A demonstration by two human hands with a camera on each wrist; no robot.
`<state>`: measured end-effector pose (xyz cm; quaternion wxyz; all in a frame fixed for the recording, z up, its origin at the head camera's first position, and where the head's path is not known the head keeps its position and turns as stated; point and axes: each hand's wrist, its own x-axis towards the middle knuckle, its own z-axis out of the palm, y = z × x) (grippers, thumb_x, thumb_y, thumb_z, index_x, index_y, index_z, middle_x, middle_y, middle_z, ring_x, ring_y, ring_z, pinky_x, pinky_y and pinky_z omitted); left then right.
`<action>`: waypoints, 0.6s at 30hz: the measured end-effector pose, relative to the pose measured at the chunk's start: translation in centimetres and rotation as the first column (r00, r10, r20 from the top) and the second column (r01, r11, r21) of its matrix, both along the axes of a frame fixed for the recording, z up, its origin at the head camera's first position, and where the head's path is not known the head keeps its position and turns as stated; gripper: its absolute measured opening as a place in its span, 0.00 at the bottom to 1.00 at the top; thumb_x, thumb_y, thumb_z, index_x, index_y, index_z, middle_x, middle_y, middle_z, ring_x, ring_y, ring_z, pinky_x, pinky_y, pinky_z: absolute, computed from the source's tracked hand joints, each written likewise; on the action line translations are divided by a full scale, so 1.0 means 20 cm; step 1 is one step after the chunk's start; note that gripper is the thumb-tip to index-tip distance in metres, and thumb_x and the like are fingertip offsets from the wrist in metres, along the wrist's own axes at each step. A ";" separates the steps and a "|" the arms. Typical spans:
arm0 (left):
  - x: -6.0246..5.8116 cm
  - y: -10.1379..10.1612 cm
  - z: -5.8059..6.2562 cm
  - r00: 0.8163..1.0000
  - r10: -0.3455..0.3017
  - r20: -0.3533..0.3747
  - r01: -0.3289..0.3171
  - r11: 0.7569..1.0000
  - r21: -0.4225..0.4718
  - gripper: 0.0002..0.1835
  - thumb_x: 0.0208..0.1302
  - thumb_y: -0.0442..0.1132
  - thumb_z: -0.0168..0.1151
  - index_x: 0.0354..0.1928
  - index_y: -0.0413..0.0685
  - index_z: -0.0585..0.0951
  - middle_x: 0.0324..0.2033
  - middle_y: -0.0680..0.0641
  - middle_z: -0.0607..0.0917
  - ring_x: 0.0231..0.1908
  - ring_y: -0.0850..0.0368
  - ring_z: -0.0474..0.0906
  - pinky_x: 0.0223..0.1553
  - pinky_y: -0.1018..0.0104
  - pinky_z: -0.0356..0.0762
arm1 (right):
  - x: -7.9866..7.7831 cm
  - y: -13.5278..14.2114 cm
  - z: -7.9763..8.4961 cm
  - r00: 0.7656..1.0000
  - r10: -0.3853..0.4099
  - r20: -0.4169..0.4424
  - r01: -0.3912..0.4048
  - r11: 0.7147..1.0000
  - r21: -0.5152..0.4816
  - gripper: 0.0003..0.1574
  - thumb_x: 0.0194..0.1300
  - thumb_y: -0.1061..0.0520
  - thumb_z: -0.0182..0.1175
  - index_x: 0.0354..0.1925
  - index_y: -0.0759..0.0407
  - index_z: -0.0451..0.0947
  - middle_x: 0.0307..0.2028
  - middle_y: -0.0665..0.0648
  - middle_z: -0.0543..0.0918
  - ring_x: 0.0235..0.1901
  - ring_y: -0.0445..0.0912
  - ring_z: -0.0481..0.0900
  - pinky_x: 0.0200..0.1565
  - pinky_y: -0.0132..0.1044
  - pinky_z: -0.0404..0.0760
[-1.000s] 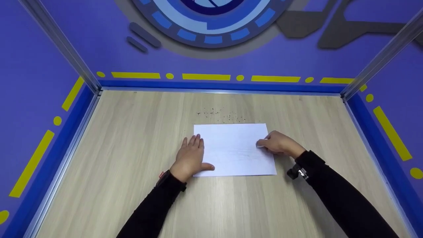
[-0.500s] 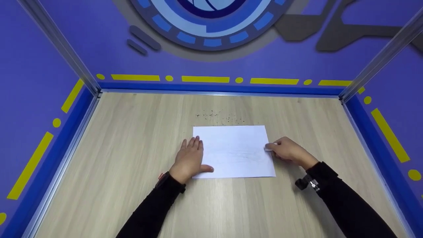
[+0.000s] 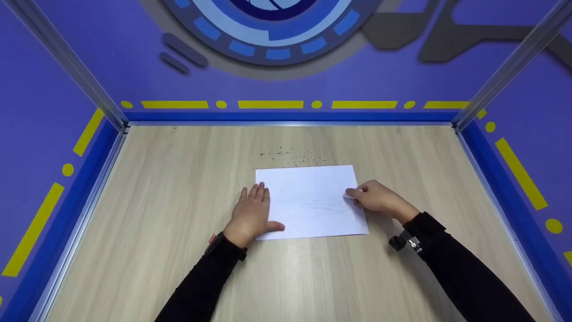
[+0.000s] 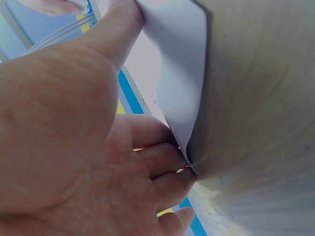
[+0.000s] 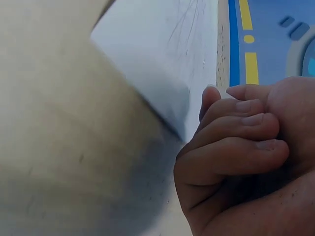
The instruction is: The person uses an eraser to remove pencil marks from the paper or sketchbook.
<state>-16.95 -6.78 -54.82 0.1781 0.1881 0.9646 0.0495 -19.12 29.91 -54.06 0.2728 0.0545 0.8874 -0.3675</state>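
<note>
A white sheet of paper [image 3: 308,183] lies on the wooden table, with faint grey pencil streaks across its middle. My left hand [image 3: 251,213] rests flat along the sheet's left edge, fingers straight and thumb spread onto the paper. At the right edge, my right hand [image 3: 380,198] pinches a small white eraser [image 4: 85,7] between thumb and forefinger, over the sheet. Most of the eraser is hidden by the fingers. In the right wrist view the other fingers [image 5: 236,147] are curled into the palm, and the streaks show as thin dark lines.
Dark crumbs [image 3: 304,158] are scattered on the table [image 3: 178,179] just beyond the sheet's far edge. Blue-purple panels with yellow dashes [image 3: 270,104] wall in the back and both sides, with metal rails [image 3: 286,123] along the table's edges.
My right hand slid to the right with the eraser, then came back left over the paper. My left hand has stayed in place on the sheet, and the head view has shifted slightly.
</note>
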 end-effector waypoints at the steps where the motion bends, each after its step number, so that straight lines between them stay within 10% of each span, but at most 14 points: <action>1: 0.00 0.00 0.00 1.000 0.000 -0.002 0.000 1.000 0.001 0.68 0.62 0.76 0.71 0.86 0.31 0.58 0.87 0.31 0.56 0.89 0.35 0.52 0.90 0.38 0.47 | -0.01 -0.03 0.01 1.000 0.017 -0.002 -0.017 1.000 -0.006 0.33 0.83 0.36 0.57 0.28 0.57 0.82 0.20 0.45 0.68 0.21 0.41 0.62 0.25 0.34 0.60; 18: 0.01 0.00 0.01 0.999 -0.008 -0.038 0.008 1.000 -0.006 0.68 0.61 0.76 0.72 0.85 0.30 0.60 0.86 0.30 0.59 0.88 0.36 0.56 0.89 0.37 0.49 | -0.14 -0.79 -0.01 0.960 0.280 -0.005 -0.279 0.959 0.048 0.28 0.79 0.40 0.61 0.22 0.50 0.82 0.17 0.44 0.71 0.20 0.40 0.67 0.25 0.34 0.67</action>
